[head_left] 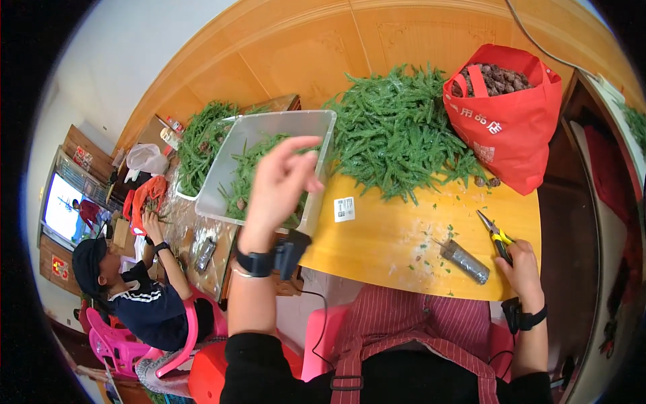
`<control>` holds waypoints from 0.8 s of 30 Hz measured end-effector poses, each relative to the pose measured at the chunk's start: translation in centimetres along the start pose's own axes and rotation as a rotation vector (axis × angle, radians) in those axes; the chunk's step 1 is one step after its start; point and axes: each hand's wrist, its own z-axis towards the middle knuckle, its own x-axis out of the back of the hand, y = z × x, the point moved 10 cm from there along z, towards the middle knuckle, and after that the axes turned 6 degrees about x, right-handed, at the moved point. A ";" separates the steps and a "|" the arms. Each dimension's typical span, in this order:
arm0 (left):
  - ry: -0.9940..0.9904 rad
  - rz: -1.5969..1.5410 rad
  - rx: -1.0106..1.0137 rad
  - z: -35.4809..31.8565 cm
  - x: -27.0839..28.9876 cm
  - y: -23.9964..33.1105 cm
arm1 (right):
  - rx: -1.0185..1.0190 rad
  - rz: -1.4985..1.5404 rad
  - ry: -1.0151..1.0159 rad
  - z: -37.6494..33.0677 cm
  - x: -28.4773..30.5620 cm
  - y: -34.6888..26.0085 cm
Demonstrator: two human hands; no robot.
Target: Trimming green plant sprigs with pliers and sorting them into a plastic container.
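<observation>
My left hand (272,188) is raised over a clear plastic bin (323,145), its fingers apart and loosely bent, with nothing visible in them. Inside the bin lie green artificial pine sprigs (252,165) and a pine cone, partly hidden by that hand. At the right end of the yellow table, my right hand (523,269) grips a pair of needle-nose pliers (496,236) by the yellow and black handles. The jaws point away from me and hold nothing. Left of the pliers lies a bundle of thin wire stems in a dark wrap (465,262).
A big heap of pine sprigs (397,131) covers the back of the table (377,249), beside a red bag (505,128) full of pine cones. A white label (344,209) lies near the bin. Further left, a co-worker (145,296) sits handling sprigs at another table.
</observation>
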 end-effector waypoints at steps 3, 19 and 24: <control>-0.144 -0.009 -0.060 1.6 -6.3 -1.0 | -0.026 -0.003 -0.029 0.3 -0.1 0.0; -0.142 0.593 -0.020 8.1 -14.5 -10.2 | 0.016 0.130 -0.027 1.4 2.7 -2.9; 0.535 0.631 -0.276 9.2 -8.5 -6.8 | 0.097 0.182 -0.024 2.4 2.8 -5.3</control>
